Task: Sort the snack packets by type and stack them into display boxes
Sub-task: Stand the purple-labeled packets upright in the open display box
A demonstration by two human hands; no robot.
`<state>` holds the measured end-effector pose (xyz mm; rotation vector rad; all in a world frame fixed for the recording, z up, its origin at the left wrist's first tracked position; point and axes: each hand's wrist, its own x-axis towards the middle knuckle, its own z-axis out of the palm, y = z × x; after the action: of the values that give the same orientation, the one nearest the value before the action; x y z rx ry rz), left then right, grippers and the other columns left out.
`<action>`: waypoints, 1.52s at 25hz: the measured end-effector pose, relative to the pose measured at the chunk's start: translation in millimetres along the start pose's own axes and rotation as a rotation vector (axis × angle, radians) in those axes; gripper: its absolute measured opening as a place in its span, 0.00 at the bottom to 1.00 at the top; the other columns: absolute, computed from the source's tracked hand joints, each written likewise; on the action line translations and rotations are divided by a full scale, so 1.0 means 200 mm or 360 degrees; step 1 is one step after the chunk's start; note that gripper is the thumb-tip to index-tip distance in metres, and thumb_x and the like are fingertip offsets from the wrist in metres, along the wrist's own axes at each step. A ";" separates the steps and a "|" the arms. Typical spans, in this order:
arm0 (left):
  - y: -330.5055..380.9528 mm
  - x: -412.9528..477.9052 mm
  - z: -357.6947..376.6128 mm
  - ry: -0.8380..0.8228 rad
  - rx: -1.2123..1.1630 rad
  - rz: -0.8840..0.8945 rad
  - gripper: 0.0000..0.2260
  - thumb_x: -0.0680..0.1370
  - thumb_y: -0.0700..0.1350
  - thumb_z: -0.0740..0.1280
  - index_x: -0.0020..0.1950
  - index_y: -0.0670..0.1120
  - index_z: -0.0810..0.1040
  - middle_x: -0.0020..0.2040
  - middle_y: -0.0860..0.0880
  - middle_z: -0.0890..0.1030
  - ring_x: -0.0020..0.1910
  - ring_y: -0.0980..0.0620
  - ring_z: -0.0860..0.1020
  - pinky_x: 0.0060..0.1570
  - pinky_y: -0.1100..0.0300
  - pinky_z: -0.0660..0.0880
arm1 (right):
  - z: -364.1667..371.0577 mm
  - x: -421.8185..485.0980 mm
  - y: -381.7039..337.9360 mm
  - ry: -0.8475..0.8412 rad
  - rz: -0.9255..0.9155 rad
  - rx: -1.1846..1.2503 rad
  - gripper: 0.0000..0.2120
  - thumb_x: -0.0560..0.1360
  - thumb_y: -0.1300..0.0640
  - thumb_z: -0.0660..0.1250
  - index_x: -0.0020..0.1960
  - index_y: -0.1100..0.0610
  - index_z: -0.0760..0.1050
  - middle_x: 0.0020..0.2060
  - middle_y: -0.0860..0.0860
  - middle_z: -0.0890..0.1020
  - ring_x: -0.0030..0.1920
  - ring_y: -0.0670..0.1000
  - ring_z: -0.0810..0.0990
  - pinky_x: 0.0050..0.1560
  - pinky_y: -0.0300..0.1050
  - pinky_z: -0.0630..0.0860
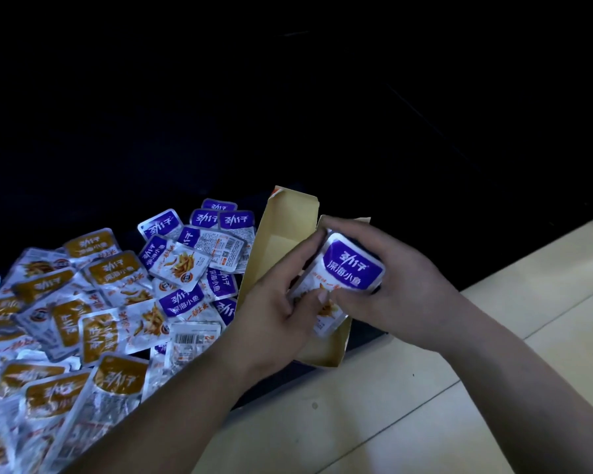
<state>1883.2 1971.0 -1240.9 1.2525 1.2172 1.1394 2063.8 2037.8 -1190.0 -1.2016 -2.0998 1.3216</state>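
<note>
A small stack of purple-labelled snack packets (pixel 348 271) sits tilted over the open cardboard display box (pixel 281 241). My left hand (pixel 274 299) pinches the stack's lower left edge, thumb on top. My right hand (pixel 404 282) grips its right side, fingers curled round the far edge. The box lies on the dark table with its long flap raised at the left. Loose purple packets (pixel 202 254) lie just left of the box. Further left is a heap of gold-labelled packets (pixel 93 302).
The dark table surface (pixel 288 114) stretches away behind the box and is poorly lit. Its front edge runs diagonally below my forearms. Pale floor tiles (pixel 425 422) lie beyond that edge at the lower right.
</note>
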 end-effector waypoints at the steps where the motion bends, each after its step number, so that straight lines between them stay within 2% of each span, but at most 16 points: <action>1: -0.01 0.02 0.02 0.0039 0.0035 0.0058 0.30 0.84 0.35 0.64 0.82 0.56 0.61 0.72 0.54 0.76 0.71 0.54 0.75 0.67 0.51 0.77 | 0.00 0.01 0.00 0.0029 -0.0018 -0.0033 0.37 0.72 0.54 0.78 0.72 0.31 0.66 0.64 0.37 0.74 0.65 0.37 0.74 0.48 0.34 0.81; 3: -0.07 0.04 0.04 0.0241 0.0309 0.0155 0.32 0.82 0.37 0.67 0.82 0.56 0.61 0.73 0.58 0.74 0.72 0.55 0.74 0.67 0.55 0.76 | 0.00 0.02 0.02 0.0118 -0.0058 -0.0111 0.37 0.74 0.57 0.77 0.70 0.26 0.64 0.64 0.38 0.72 0.65 0.37 0.74 0.49 0.34 0.81; 5: -0.13 0.00 0.06 0.0474 0.0787 0.0212 0.36 0.78 0.37 0.70 0.82 0.57 0.62 0.71 0.58 0.72 0.71 0.56 0.71 0.67 0.59 0.73 | 0.02 0.05 0.05 0.0185 -0.0082 -0.0336 0.40 0.75 0.58 0.75 0.69 0.22 0.60 0.63 0.38 0.71 0.64 0.39 0.74 0.49 0.34 0.81; 8: -0.20 -0.05 0.06 0.0622 0.1127 0.0443 0.36 0.72 0.34 0.75 0.78 0.51 0.70 0.70 0.52 0.72 0.66 0.50 0.72 0.66 0.61 0.70 | 0.04 0.10 0.09 0.0212 -0.0071 -0.0495 0.42 0.77 0.59 0.74 0.74 0.26 0.56 0.66 0.40 0.68 0.66 0.41 0.72 0.52 0.38 0.81; 10: -0.22 -0.05 0.03 0.0675 0.1365 0.0462 0.34 0.71 0.37 0.76 0.76 0.51 0.72 0.69 0.50 0.75 0.62 0.46 0.74 0.62 0.54 0.72 | 0.04 0.12 0.12 0.0208 -0.0071 -0.0491 0.43 0.77 0.60 0.74 0.76 0.28 0.55 0.67 0.41 0.68 0.67 0.43 0.72 0.55 0.41 0.82; 12: -0.25 -0.06 0.00 0.0654 0.1621 0.0259 0.34 0.73 0.42 0.74 0.77 0.53 0.69 0.68 0.50 0.77 0.60 0.44 0.76 0.57 0.45 0.75 | 0.04 0.14 0.13 0.0200 -0.0050 -0.0464 0.43 0.77 0.60 0.74 0.76 0.28 0.54 0.67 0.40 0.68 0.65 0.42 0.73 0.52 0.38 0.81; 14: -0.27 -0.07 -0.02 0.0557 0.1516 0.0107 0.31 0.77 0.42 0.68 0.79 0.55 0.66 0.65 0.52 0.79 0.55 0.45 0.80 0.49 0.46 0.80 | 0.03 0.15 0.14 0.0212 -0.0013 -0.0434 0.43 0.77 0.58 0.74 0.75 0.26 0.52 0.67 0.38 0.66 0.64 0.39 0.71 0.48 0.34 0.79; 16: -0.27 -0.06 0.00 0.0453 0.1211 0.0064 0.31 0.79 0.38 0.65 0.80 0.57 0.64 0.63 0.53 0.79 0.49 0.48 0.81 0.42 0.51 0.81 | 0.03 0.16 0.16 0.0226 0.0027 -0.0406 0.44 0.77 0.57 0.74 0.75 0.25 0.51 0.70 0.38 0.65 0.64 0.37 0.69 0.48 0.32 0.77; 20: -0.24 0.00 0.06 0.0417 0.1055 0.0063 0.36 0.79 0.35 0.65 0.81 0.60 0.60 0.63 0.53 0.80 0.50 0.52 0.82 0.46 0.52 0.81 | 0.04 0.16 0.18 0.0204 0.0037 -0.0460 0.45 0.77 0.59 0.73 0.77 0.27 0.50 0.74 0.38 0.64 0.61 0.32 0.70 0.42 0.26 0.73; 22: -0.25 -0.02 0.08 0.0431 0.1052 0.0021 0.36 0.78 0.35 0.65 0.82 0.60 0.60 0.62 0.51 0.82 0.50 0.52 0.82 0.47 0.55 0.80 | 0.04 0.17 0.18 0.0276 0.0036 -0.0622 0.46 0.77 0.59 0.73 0.78 0.29 0.48 0.74 0.41 0.65 0.64 0.38 0.70 0.50 0.31 0.75; 24: -0.27 -0.07 0.09 0.0436 0.1031 -0.0015 0.36 0.79 0.35 0.65 0.81 0.60 0.61 0.63 0.52 0.82 0.53 0.54 0.81 0.49 0.63 0.77 | 0.06 0.20 0.17 0.0336 0.0062 -0.0899 0.48 0.76 0.58 0.74 0.79 0.34 0.46 0.73 0.46 0.68 0.69 0.46 0.70 0.60 0.45 0.78; 26: -0.27 -0.11 0.09 0.0461 0.0999 -0.0048 0.35 0.79 0.37 0.65 0.81 0.63 0.60 0.64 0.53 0.81 0.56 0.56 0.80 0.49 0.65 0.76 | 0.10 0.23 0.17 0.0373 0.0145 -0.1168 0.47 0.74 0.57 0.76 0.81 0.42 0.49 0.72 0.50 0.68 0.71 0.52 0.67 0.66 0.51 0.74; 29: -0.28 -0.12 0.08 0.0511 0.0960 -0.0037 0.34 0.79 0.38 0.66 0.80 0.64 0.61 0.64 0.56 0.80 0.55 0.57 0.80 0.49 0.64 0.77 | 0.14 0.26 0.16 0.0597 0.0018 -0.1422 0.47 0.67 0.60 0.79 0.80 0.49 0.59 0.69 0.54 0.67 0.70 0.57 0.64 0.66 0.55 0.71; 32: -0.29 -0.11 0.08 0.0492 0.0895 -0.0022 0.33 0.80 0.38 0.67 0.81 0.60 0.62 0.66 0.56 0.80 0.59 0.57 0.79 0.57 0.59 0.79 | 0.17 0.27 0.23 0.0709 -0.0092 -0.1509 0.44 0.64 0.63 0.79 0.77 0.53 0.66 0.71 0.57 0.69 0.74 0.61 0.64 0.66 0.59 0.71; 34: -0.30 -0.10 0.09 0.0471 0.0892 -0.0015 0.31 0.79 0.38 0.68 0.80 0.57 0.65 0.66 0.55 0.80 0.61 0.55 0.80 0.59 0.58 0.79 | 0.19 0.28 0.26 0.0656 -0.0052 -0.1557 0.46 0.66 0.63 0.79 0.79 0.54 0.62 0.74 0.58 0.68 0.77 0.61 0.60 0.66 0.59 0.72; 38: -0.30 -0.07 0.13 0.0426 0.0879 0.0055 0.31 0.78 0.38 0.69 0.79 0.56 0.67 0.66 0.53 0.79 0.61 0.54 0.80 0.60 0.59 0.77 | 0.18 0.25 0.25 0.0527 0.0004 -0.1348 0.47 0.75 0.58 0.72 0.83 0.50 0.45 0.82 0.50 0.54 0.82 0.51 0.43 0.72 0.54 0.68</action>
<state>1906.4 1953.8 -1301.5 1.5615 1.8006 1.0529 2033.9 2068.1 -1256.0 -1.5783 -2.4402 0.1426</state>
